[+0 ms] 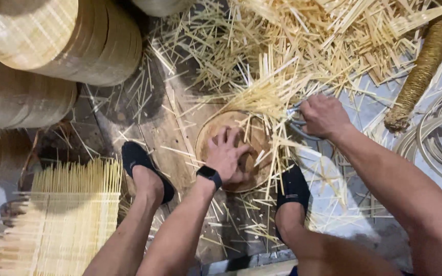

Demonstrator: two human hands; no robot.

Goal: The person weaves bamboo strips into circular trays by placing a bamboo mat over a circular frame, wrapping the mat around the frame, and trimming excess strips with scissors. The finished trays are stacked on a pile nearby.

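Left hand: left hand (227, 158), centre of frame, fingers spread and pressed flat on the round woven tray (234, 151); black wristwatch (209, 174) at the wrist.
Tray: lies on the wooden floor (167, 130) between the two feet, its right half under loose bamboo strips (267, 97).
Feet: black shoes (140, 166), one left of the tray, one at its lower right.
Right hand: right hand (322, 115), right of centre, fingers curled shut around dark scissors (296, 118) at the tray's right edge; blades mostly hidden.
Lower left: flat mat of parallel strips (72, 214).
Upper left: stacked round bamboo frames (62, 41).
Upper right: rope-wrapped pole (420, 71), tilted; heap of cut strips beside it.
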